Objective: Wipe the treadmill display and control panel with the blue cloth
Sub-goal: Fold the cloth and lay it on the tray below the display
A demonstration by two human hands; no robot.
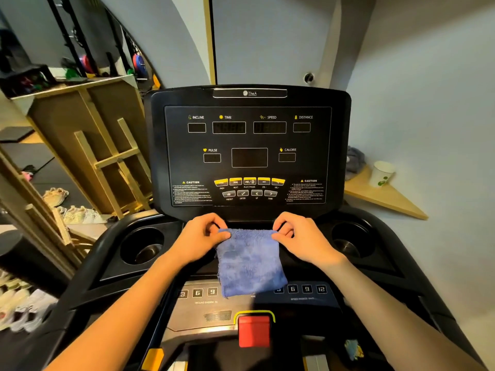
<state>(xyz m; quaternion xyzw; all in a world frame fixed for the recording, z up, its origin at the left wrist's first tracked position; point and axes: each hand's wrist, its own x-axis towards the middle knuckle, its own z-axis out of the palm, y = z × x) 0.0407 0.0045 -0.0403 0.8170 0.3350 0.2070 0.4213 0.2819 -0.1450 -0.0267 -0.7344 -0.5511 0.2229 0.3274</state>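
The blue cloth [249, 261] hangs flat in front of me, held by its two top corners. My left hand [199, 241] pinches the upper left corner and my right hand [301, 238] pinches the upper right corner. Both hands hover just below the black treadmill display [249, 156], which is dark, with yellow and grey buttons along its lower part. The cloth's lower edge drapes over the control panel [203, 301] with its numbered keys, hiding some of them.
A red safety stop key [254, 330] sits below the cloth. Cup holders lie left [142, 246] and right [353, 241] of my hands. A paper cup [381, 172] stands on a wooden corner shelf at right. Wooden frames and shoes are at left.
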